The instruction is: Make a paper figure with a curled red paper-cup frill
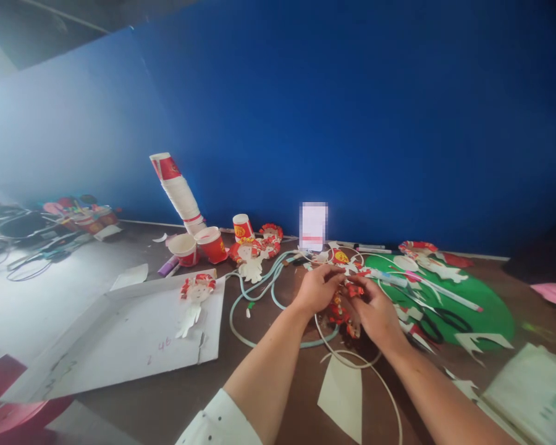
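My left hand (pixel 319 287) and my right hand (pixel 377 314) meet over the middle of the brown table. Their fingers are closed round a red cut-paper piece (pixel 340 309), which looks made from a paper cup. Its full shape is partly hidden by the fingers. Just behind my hands lie more red and white paper cuttings (pixel 341 256). Several finished-looking paper figures with curled red fringes lie about, one on the white board (pixel 134 337) to the left. A green round mat (pixel 486 309) with scissors (pixel 445 320) lies to the right of my hands.
A leaning stack of paper cups (pixel 181 196) and single cups (pixel 212 245) stand at the back left. Loose pale cables (pixel 238 321) loop around my hands. A blue partition (pixel 328 123) rises behind the table. A paper scrap (pixel 341 398) lies in front.
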### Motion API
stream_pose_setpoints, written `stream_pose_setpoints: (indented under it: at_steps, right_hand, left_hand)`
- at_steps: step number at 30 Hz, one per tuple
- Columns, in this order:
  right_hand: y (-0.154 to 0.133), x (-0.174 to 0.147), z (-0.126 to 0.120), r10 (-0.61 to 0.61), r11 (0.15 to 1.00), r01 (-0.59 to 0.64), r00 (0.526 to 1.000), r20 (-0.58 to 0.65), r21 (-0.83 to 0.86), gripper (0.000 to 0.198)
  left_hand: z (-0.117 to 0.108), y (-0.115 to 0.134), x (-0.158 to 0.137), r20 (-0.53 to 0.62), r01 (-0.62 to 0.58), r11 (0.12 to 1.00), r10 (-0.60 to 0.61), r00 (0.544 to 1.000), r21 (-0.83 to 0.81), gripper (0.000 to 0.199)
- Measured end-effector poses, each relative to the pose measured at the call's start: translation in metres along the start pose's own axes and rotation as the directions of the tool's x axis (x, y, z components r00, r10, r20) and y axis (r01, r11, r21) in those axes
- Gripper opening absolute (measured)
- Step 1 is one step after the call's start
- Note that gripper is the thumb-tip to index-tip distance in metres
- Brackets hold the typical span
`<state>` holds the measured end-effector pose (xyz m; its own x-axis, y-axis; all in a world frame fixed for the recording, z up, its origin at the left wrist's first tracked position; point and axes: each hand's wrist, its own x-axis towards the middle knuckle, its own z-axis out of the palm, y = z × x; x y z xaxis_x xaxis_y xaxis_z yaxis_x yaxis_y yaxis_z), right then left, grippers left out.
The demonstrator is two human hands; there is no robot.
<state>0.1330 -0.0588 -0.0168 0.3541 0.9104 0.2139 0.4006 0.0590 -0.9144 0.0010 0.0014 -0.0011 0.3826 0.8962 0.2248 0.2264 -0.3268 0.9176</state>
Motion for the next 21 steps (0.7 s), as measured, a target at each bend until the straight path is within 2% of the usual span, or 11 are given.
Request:
stream_pose_setpoints:
  at_steps: [5, 9, 12, 14, 18, 21]
  right_hand:
    - [0.003, 0.001, -0.002, 0.009, 0.990, -0.011, 1.000, -0.018, -0.139, 0.031]
    - [0.001, 0.002, -0.001, 0.004, 0.989, -0.007, 1.000, -0.023, -0.149, 0.031]
    - [0.000, 0.003, -0.003, -0.022, 0.986, 0.022, 1.000, 0.004, -0.164, 0.031]
    - [0.000, 0.004, -0.005, -0.023, 0.982, 0.024, 1.000, 0.008, -0.188, 0.032]
    - [0.004, 0.012, -0.009, 0.091, 0.949, -0.091, 0.996, -0.014, -0.301, 0.038]
    - [0.005, 0.015, -0.008, 0.128, 0.933, -0.115, 0.992, 0.016, -0.342, 0.043]
  left_hand:
    - [0.002, -0.005, 0.000, -0.050, -0.071, 0.997, 0.073, 0.996, 0.036, 0.020]
    - [0.001, -0.003, -0.001, -0.083, -0.110, 0.988, 0.119, 0.989, 0.104, 0.019]
    - [0.000, -0.001, -0.001, -0.095, -0.184, 0.967, 0.203, 0.975, 0.175, 0.015]
    - [-0.001, -0.001, 0.000, -0.061, -0.222, 0.948, 0.242, 0.968, 0.228, 0.017]
    - [0.000, -0.006, 0.003, -0.001, -0.267, 0.923, 0.278, 0.961, 0.276, 0.022]
    - [0.000, -0.008, 0.005, -0.022, -0.207, 0.929, 0.224, 0.974, 0.305, 0.022]
